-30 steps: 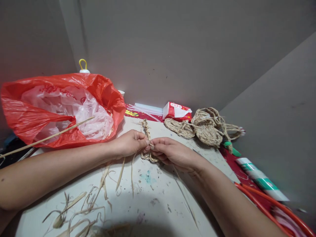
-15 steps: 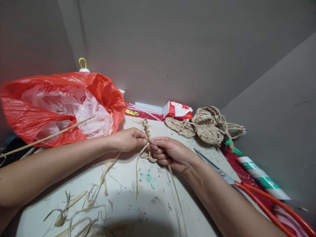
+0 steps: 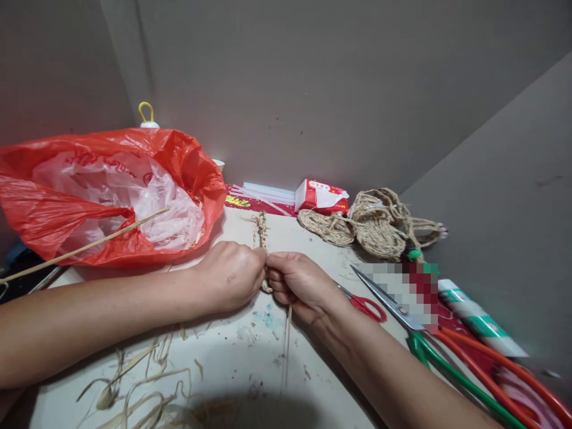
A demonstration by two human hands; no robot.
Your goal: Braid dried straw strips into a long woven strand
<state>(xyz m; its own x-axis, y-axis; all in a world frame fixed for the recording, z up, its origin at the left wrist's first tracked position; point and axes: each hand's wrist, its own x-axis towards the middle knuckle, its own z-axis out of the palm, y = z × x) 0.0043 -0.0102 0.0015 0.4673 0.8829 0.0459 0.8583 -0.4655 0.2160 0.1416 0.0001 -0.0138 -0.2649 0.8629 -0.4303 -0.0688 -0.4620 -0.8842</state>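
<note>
Centrally, a narrow braided straw strip lies on the pale, stained tabletop, most of its upper length in view, its lower part largely covered by the hands. The person's left hand is curled like a fist around that part, back uppermost; its fingertips are hidden. Right against it, the right hand has thumb and forefinger pinched together at the strip, its other fingers folded on a thin straw strand that trails out below; exactly what sits between the pinching tips is too small to tell.

Toward the person, dried straw scraps lie scattered beneath the left forearm. On the left stands a red plastic bag with a white bag inside, a long stalk lying across it. Beyond the strip are pale tubes and a red tissue pack, with woven straw bundles just beside the pack. By the right forearm lie small red-handled scissors, large orange-handled scissors, a green handle and a green-and-white roll.
</note>
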